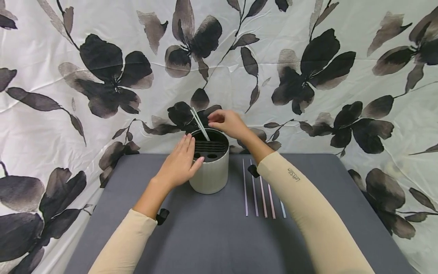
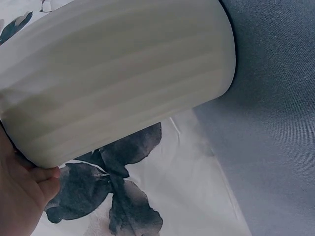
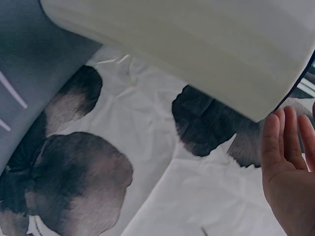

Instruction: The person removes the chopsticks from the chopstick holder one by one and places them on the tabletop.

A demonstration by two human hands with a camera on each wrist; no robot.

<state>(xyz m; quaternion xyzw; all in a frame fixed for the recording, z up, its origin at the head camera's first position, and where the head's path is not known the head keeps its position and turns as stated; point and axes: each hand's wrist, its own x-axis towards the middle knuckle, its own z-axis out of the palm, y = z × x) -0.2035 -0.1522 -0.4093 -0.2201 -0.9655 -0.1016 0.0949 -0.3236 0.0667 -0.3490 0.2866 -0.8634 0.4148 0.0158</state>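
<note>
A cream round utensil holder (image 1: 209, 177) with a black slotted insert (image 1: 210, 146) stands near the back of the table. Thin pale sticks (image 1: 200, 123) lean to the left out of its rear compartment. My left hand (image 1: 179, 163) rests against the holder's left rim with fingers extended; in the left wrist view the same hand (image 2: 24, 191) touches the top edge. Over the back right rim hovers my right hand (image 1: 228, 123), its fingers loosely bent and holding nothing. The right wrist view shows that hand (image 3: 290, 167) beside the rim, fingers fairly straight.
Several thin sticks in lilac, pink and pale blue (image 1: 263, 199) lie side by side right of the holder, partly under my right forearm. The grey table (image 1: 212, 236) ends just behind the holder, where a white floral cloth (image 1: 239, 87) hangs.
</note>
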